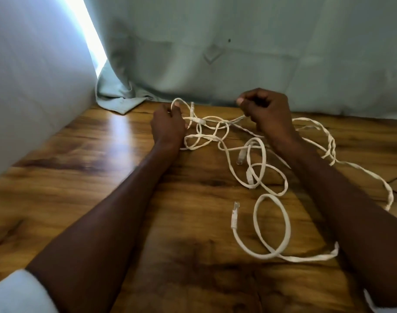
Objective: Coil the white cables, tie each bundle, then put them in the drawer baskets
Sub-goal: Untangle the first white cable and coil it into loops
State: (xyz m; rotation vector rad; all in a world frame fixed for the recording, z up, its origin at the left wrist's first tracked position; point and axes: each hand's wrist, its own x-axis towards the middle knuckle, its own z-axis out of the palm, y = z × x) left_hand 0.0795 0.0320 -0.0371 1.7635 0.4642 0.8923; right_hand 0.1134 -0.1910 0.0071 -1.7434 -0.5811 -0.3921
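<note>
White cables (256,163): several flat cords with clear plug ends, lying loose and tangled on a wooden table (98,177), spread from the far middle to the right edge and down toward the near side; none coiled or tied. One loose plug (234,214) lies at the near end of a cord that curls into a single loop (273,224); two more plugs sit inside the central tangle. Left hand (169,125): at the far left of the tangle, fingers curled round a small raised loop of cord, back of the hand toward the camera, forearm stretched along the table. Right hand (266,109): raised just above the table at the far side, fingers curled in a fist-like grip, pinching a strand that runs down from it into the tangle; forearm passes over the cords on the right. Curtain (215,53): pale green fabric hanging along the far edge of the table, its hem bunched on the wood at the left, a bright slit of daylight beside it. White sleeves: visible at both lower corners. Thin dark wire (396,177): at the right edge of the table.
</note>
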